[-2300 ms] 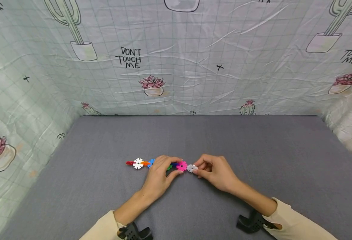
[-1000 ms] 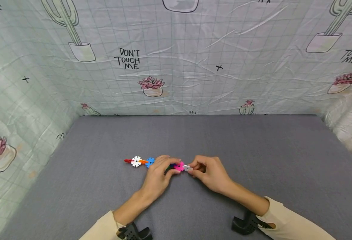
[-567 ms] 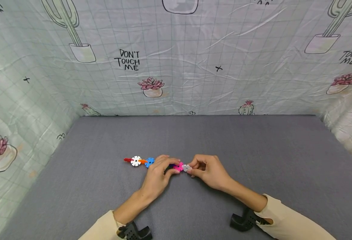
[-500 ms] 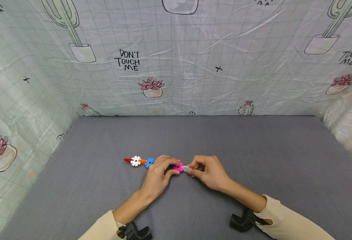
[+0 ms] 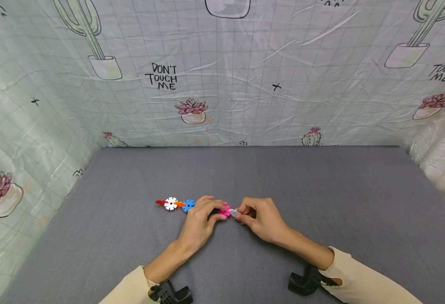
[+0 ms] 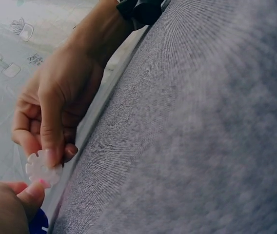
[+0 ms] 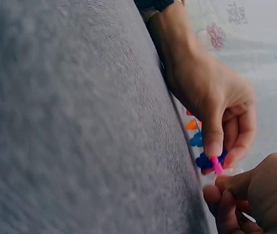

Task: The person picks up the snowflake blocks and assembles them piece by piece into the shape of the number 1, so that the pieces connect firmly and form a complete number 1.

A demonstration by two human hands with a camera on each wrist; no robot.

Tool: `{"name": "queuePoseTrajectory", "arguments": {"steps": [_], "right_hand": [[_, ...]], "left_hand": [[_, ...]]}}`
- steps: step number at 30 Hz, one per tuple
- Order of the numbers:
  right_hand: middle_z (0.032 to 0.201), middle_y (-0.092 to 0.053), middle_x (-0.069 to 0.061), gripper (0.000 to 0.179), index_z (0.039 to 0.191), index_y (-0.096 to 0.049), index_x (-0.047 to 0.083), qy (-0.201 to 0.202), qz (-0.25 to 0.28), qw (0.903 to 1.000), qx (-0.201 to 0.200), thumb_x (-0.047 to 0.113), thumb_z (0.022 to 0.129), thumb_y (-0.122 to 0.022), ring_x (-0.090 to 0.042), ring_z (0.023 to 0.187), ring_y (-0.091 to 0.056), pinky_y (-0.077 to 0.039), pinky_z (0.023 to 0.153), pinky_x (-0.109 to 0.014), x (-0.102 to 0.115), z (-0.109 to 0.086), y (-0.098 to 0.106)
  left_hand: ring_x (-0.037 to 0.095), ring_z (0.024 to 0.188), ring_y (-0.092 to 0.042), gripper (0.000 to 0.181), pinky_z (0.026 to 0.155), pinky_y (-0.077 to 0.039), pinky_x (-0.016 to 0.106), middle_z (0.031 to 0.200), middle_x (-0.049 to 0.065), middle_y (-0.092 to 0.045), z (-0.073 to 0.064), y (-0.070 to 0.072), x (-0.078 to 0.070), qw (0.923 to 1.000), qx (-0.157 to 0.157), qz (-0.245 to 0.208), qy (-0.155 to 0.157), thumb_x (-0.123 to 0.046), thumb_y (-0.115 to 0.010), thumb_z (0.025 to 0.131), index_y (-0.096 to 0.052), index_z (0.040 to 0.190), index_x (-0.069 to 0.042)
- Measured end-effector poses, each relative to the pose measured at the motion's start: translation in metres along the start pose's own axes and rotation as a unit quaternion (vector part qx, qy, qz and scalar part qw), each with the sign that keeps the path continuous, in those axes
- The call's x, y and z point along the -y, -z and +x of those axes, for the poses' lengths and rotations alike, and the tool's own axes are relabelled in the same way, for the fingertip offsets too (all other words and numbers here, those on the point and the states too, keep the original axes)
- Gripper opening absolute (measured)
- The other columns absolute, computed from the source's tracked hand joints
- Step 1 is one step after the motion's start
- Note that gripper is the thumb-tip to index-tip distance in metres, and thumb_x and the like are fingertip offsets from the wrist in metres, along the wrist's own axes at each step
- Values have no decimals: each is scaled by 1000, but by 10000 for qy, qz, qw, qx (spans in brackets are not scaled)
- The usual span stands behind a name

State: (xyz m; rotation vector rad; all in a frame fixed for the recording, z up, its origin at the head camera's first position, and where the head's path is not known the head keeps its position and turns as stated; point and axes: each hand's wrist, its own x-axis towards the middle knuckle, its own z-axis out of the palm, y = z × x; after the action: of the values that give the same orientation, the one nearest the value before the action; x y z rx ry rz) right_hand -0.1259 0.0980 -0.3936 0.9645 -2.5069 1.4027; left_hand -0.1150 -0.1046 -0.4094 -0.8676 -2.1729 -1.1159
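A row of notched snowflake discs lies on the grey table: red disc (image 5: 160, 202), white disc (image 5: 171, 203), orange disc (image 5: 179, 204) and blue disc (image 5: 188, 205). My left hand (image 5: 198, 221) covers the middle of the row and pinches the pink disc (image 5: 225, 210) at its right end. A dark blue disc (image 7: 204, 161) shows beside the left fingers in the right wrist view. Between thumb and fingertips, my right hand (image 5: 265, 219) pinches a pale whitish disc (image 6: 43, 168), tilted, its edge right at the pink disc.
The grey tabletop (image 5: 321, 181) stretches around both hands. A printed cloth (image 5: 237, 105) with cactus drawings hangs behind it and along the sides. Black wrist cameras sit on the left wrist (image 5: 171, 292) and the right wrist (image 5: 306, 280).
My right hand has moved left, bringing the pale disc closer against the pink one, where it now looks more tilted. The whole row has shifted slightly left. My left hand keeps its pinch.
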Motion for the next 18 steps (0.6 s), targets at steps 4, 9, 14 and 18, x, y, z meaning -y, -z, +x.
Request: {"name": "queuePoseTrajectory", "arguments": {"steps": [4, 9, 14, 18], "right_hand": [[67, -63, 9, 14, 78, -66, 14, -295, 288, 9991, 72, 5, 81, -76, -3, 52, -57, -45, 44, -22, -4, 0, 0], [68, -63, 9, 16, 76, -65, 14, 101, 114, 9998, -87, 3, 80, -77, -1, 54, -54, -44, 46, -20, -7, 0, -4], [68, -61, 9, 19, 74, -63, 13, 317, 42, 9995, -56, 2, 80, -77, -1, 55, -51, -43, 47, -18, -9, 2, -5], [67, -58, 10, 21, 73, -62, 14, 485, 4, 9988, 80, 2, 79, -77, -2, 55, -48, -41, 47, -18, -9, 5, -2]], "left_hand": [[22, 87, -66, 25, 94, -45, 40, 89, 8, -71, -1, -1, 0, 10000, 23, -7, -10, 5, -82, 63, -67, 83, -1], [20, 87, -66, 24, 93, -45, 42, 89, 7, -71, -1, -1, 1, 10000, 36, -1, 20, 5, -82, 64, -65, 80, -3], [18, 86, -65, 24, 94, -45, 43, 86, 7, -71, -1, 0, 1, 10000, 57, -19, 42, 5, -82, 64, -63, 76, -4], [17, 86, -65, 23, 95, -44, 44, 86, 6, -71, -1, 0, -1, 9999, 153, -20, 57, 5, -81, 66, -63, 74, -5]]}}
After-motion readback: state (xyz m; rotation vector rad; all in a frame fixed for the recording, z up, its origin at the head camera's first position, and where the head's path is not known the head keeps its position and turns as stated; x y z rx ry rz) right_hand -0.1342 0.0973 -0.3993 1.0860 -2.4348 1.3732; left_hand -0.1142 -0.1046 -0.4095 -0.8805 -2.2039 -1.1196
